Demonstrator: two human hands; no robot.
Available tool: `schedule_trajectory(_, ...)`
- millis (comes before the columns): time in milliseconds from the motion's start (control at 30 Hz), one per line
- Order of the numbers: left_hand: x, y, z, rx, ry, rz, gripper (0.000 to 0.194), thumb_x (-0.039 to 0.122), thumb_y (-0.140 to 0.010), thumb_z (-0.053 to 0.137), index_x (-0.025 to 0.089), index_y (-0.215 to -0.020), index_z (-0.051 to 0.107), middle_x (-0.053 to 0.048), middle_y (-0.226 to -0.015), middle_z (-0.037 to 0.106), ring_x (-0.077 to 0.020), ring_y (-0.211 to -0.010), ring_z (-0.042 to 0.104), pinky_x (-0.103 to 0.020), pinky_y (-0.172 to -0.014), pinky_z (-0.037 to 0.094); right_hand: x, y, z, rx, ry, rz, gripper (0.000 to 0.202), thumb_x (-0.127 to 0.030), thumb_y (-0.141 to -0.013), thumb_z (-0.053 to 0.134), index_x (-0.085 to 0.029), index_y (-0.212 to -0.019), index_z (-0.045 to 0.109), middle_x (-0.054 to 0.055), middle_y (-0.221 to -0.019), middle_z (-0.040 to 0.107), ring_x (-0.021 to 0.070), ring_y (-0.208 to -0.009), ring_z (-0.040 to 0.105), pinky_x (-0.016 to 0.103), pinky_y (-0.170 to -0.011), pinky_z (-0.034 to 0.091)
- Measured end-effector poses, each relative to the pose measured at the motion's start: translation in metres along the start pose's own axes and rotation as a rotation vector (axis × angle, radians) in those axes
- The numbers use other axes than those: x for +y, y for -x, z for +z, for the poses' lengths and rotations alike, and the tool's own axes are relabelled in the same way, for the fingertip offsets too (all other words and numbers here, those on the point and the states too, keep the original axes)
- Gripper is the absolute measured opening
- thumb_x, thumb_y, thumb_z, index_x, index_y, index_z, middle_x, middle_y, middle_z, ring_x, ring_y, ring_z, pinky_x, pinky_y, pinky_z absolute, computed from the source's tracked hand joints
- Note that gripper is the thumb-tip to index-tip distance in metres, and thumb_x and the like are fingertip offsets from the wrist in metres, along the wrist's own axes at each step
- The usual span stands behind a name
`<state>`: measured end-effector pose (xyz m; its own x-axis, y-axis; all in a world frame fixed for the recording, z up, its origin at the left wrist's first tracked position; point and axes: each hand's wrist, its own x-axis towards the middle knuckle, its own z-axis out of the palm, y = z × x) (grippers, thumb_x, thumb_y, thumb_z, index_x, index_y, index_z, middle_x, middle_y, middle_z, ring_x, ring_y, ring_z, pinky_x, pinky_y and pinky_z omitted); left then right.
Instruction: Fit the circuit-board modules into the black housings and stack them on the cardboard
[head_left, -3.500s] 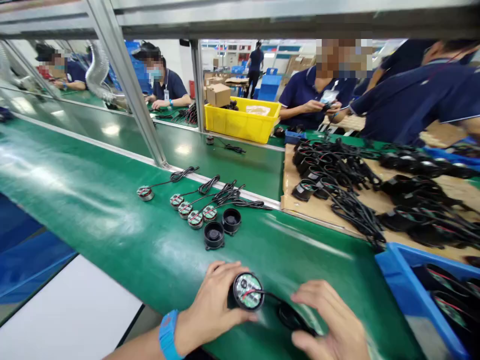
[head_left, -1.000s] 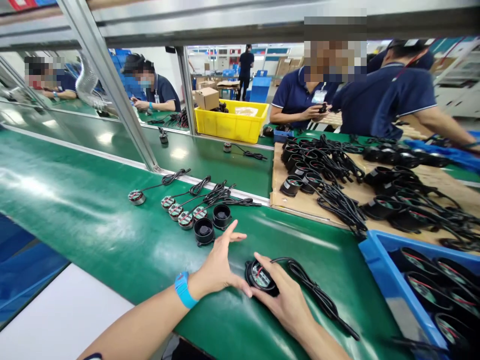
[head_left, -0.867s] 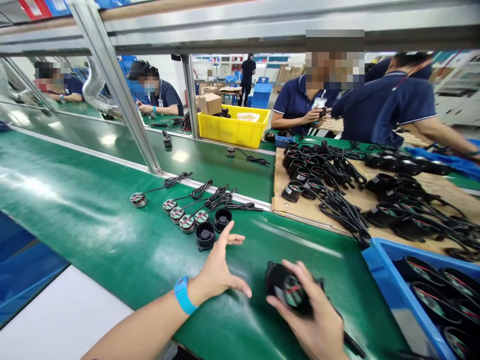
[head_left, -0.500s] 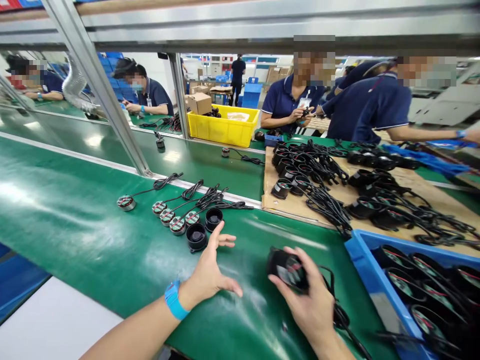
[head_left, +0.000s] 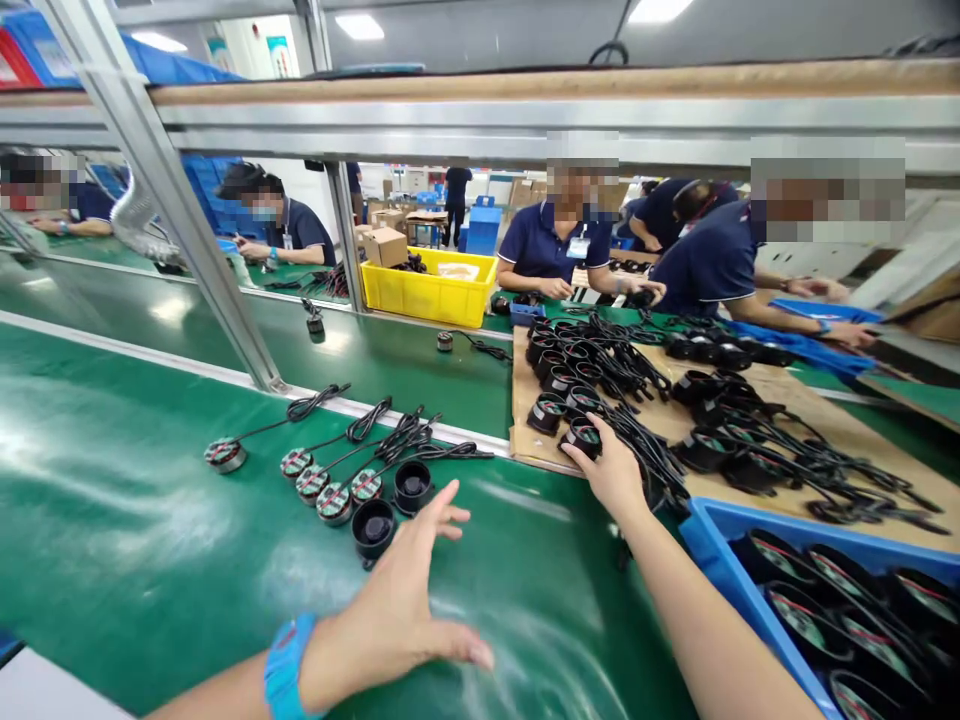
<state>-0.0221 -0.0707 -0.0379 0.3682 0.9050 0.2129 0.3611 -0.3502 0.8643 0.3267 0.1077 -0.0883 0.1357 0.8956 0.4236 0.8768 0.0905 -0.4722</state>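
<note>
My right hand [head_left: 616, 470] grips a round black housing [head_left: 582, 438] at the near edge of the cardboard sheet [head_left: 529, 440], beside rows of similar cabled housings. My left hand [head_left: 397, 600], with a blue wristband, is held over the green table with fingers spread and nothing in it. Just beyond it stand two empty black housings [head_left: 373, 530] [head_left: 412, 486]. To their left lie several round motor parts with green boards [head_left: 334, 502], their black cables coiled toward the metal rail.
A blue bin [head_left: 720, 560] full of cabled housings stands at the right. Behind the rail are a yellow crate [head_left: 427, 295] and a slanted metal post [head_left: 195, 240]. Several people in dark blue shirts sit or stand across the bench.
My right hand has moved forward with the black housing, from above the green table to the cardboard's edge. My left hand has come nearer and lower in view, still spread.
</note>
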Motion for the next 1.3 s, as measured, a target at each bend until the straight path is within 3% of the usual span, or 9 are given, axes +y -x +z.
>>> schedule_trajectory(200,-0.002,-0.155,-0.067,0.041,-0.659,0.042,0.101,0.065,-0.083,0.072,0.026,-0.16,0.021,-0.017,-0.155,0.04,-0.0358,-0.142,0.044,-0.052,-0.114,0.039,0.004,0.007,0.005,0.006,0.048,0.041,0.097,-0.062,-0.089,0.052,-0.01,-0.161,0.012,0.018,-0.114,0.071,0.0291,-0.087,0.071,0.04,-0.076,0.054)
schedule_trajectory(333,-0.046,-0.267,-0.077,0.04,-0.851,-0.149,0.069,0.054,-0.088,0.071,0.018,-0.142,0.05,-0.018,-0.147,0.049,-0.0351,-0.135,0.052,-0.049,-0.111,0.043,0.007,0.05,-0.034,0.008,0.265,0.002,0.07,-0.066,-0.094,0.043,-0.016,-0.142,0.045,0.018,-0.11,0.071,0.033,-0.094,0.07,0.042,-0.079,0.052)
schedule_trajectory(433,-0.075,-0.325,-0.069,0.071,-0.888,-0.208,0.064,0.046,-0.092,0.069,0.017,-0.145,0.047,-0.018,-0.149,0.047,-0.0363,-0.134,0.051,-0.056,-0.111,0.042,0.004,0.074,-0.052,-0.013,0.685,-0.041,0.053,-0.063,-0.095,0.045,-0.014,-0.109,0.059,0.016,-0.079,0.07,0.0374,-0.079,0.069,0.044,-0.069,0.048)
schedule_trajectory(533,-0.096,-0.366,-0.06,0.059,-0.907,-0.235,0.06,0.043,-0.097,0.063,0.021,-0.149,0.043,-0.015,-0.154,0.043,-0.035,-0.134,0.05,-0.06,-0.11,0.044,0.003,0.084,-0.051,-0.064,0.814,-0.09,0.017,-0.037,-0.094,0.054,-0.021,-0.093,0.059,0.011,-0.068,0.068,0.0324,-0.068,0.069,0.041,-0.066,0.045)
schedule_trajectory(700,-0.123,-0.411,-0.051,-0.022,-0.959,-0.205,0.059,0.038,-0.097,0.065,0.024,-0.15,0.043,-0.012,-0.163,0.031,-0.0383,-0.147,0.034,-0.065,-0.117,0.032,0.013,0.071,-0.077,-0.105,0.813,-0.115,0.019,-0.01,-0.082,0.051,-0.027,-0.082,0.06,0.004,-0.063,0.065,0.0257,-0.058,0.064,0.038,-0.057,0.041)
schedule_trajectory(900,-0.145,-0.442,-0.047,-0.07,-1.025,-0.175,0.052,0.036,-0.097,0.065,0.022,-0.145,0.049,-0.013,-0.156,0.041,-0.0353,-0.139,0.045,-0.062,-0.113,0.04,0.014,0.026,-0.147,0.085,1.032,-0.157,0.038,-0.01,-0.088,0.038,-0.022,-0.101,0.071,0.017,-0.124,0.068,0.0383,-0.114,0.061,0.059,-0.098,0.042)
schedule_trajectory(1000,-0.15,-0.45,-0.043,-0.07,-1.045,-0.154,0.044,0.035,-0.098,0.065,0.019,-0.138,0.055,-0.013,-0.146,0.052,-0.031,-0.128,0.056,-0.056,-0.106,0.049,0.008,0.029,-0.132,0.068,0.969,-0.16,0.037,-0.021,-0.095,0.038,-0.023,-0.115,0.07,0.016,-0.128,0.067,0.0369,-0.115,0.062,0.058,-0.101,0.041)
schedule_trajectory(1100,-0.149,-0.453,-0.039,-0.025,-1.065,-0.14,0.04,0.034,-0.098,0.064,0.017,-0.133,0.057,-0.012,-0.14,0.056,-0.0289,-0.123,0.059,-0.053,-0.102,0.052,0.003,0.042,-0.096,-0.193,0.836,-0.047,0.029,-0.03,-0.1,0.042,-0.022,-0.104,0.07,0.011,-0.1,0.075,0.0275,-0.089,0.07,0.041,-0.081,0.051)
schedule_trajectory(1300,-0.137,-0.452,-0.032,0.032,-1.065,-0.187,0.037,0.035,-0.099,0.063,0.017,-0.131,0.059,-0.012,-0.135,0.059,-0.0265,-0.116,0.063,-0.049,-0.097,0.055,0.02,0.019,-0.053,-0.374,0.827,0.112,0.028,-0.001,-0.093,0.044,-0.014,-0.097,0.068,0.012,-0.09,0.073,0.0221,-0.084,0.071,0.031,-0.073,0.05)
